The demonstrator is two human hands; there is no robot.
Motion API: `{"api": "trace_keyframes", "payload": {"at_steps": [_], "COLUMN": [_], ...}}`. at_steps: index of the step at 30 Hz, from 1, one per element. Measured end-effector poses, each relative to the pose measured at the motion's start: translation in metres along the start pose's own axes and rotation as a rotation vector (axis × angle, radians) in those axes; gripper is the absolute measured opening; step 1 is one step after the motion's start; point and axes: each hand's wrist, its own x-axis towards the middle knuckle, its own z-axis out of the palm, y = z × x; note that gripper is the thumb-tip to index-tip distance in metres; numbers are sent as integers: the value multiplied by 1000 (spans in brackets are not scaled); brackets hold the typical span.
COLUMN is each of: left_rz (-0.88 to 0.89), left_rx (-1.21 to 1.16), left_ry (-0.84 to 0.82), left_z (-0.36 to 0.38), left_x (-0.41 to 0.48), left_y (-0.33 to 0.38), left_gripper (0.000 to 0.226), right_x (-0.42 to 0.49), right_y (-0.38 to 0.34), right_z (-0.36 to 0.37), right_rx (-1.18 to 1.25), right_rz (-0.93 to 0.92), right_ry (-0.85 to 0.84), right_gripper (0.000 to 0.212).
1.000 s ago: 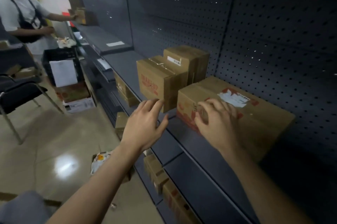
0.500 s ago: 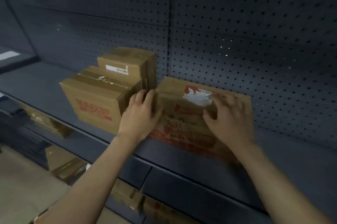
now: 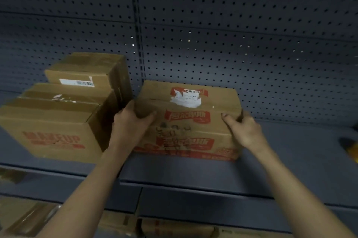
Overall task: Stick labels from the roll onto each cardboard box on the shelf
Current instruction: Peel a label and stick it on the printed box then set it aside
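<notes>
Our left hand (image 3: 129,127) and right hand (image 3: 244,131) grip the ends of a red-printed brown cardboard box (image 3: 193,127); no label roll shows, labelling likely pending.

Open shelf (image 3: 294,152) right of printed box (image 3: 193,121), two boxes (image 3: 54,121) close on left

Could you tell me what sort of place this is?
Probably a shop or stockroom aisle: a metal shelf with pegboard back panel, and a printed cardboard box, among others, bearing a barcode label.
</notes>
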Motion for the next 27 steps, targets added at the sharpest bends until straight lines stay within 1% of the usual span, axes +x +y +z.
{"api": "trace_keyframes", "payload": {"at_steps": [2,7,11,13,17,19,21,24,27], "left_rz": [12,16,2,-6,-1,8,-10,-59,-144], "left_rx": [-18,-107,-193,-262,-361,-396,-402,-349,-289], "left_ry": [18,56,108,118,108,108,102,99,113], "left_z": [4,26,57,78,129,156,181,212,232], "left_x": [-2,-14,-34,-49,-86,-106,-125,-146,-156], "left_y": [7,34,76,99,149,172,194,213,218], "left_gripper": [54,60,47,52,50,48,53,59,61], "right_x": [1,0,-6,-6,-2,3,8,19,29], "right_y": [7,37,66,85,132,158,183,217,239], "right_z": [-6,-46,-96,-124,-184,-211,-234,-257,-266], "right_rx": [53,198,289,313,373,396,409,417,460], "right_rz": [-2,2,-20,-25,-30,-24,-12,15,-4], "right_ry": [25,116,198,225,272,263,240,182,86], "right_gripper": [52,52,50,52,59,61,58,55,37]}}
